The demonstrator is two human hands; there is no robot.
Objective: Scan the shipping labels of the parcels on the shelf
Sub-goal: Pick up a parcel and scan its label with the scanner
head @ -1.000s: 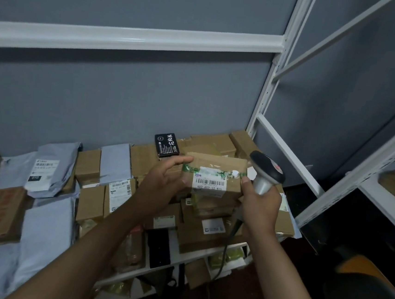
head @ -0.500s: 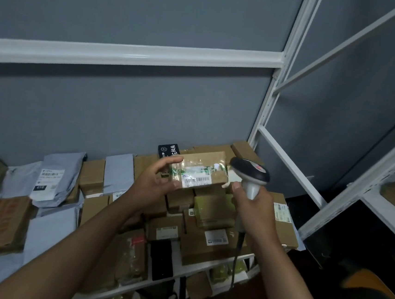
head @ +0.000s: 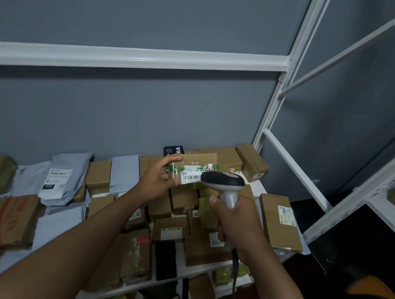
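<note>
Holding a small brown cardboard parcel up at chest height above the white metal shelf, the person's left hand grips its left end, thumb curled over the top edge and fingers wrapped underneath. The parcel's face is banded with glossy clear tape printed in green, and a white barcode shipping label sits on the side turned toward the person. The right hand is clenched round the pale grey handle of a corded handheld barcode scanner, whose dark head sits just in front of the label and covers its right part.

Judging by the one-handed hold, the parcel is light and stiff enough to keep its shape when pinched at one end. The taped face looks slick, so I would expect a grip on the bare cardboard edges and corners to hold better than one on the tape. Keeping the fingers at the end also leaves the label uncovered for the scanner.

Below, more brown cardboard boxes lie packed together on the shelf, with grey plastic mailer bags to the left. Those bags look soft and floppy and would likely need flattening so their labels read cleanly.
</note>
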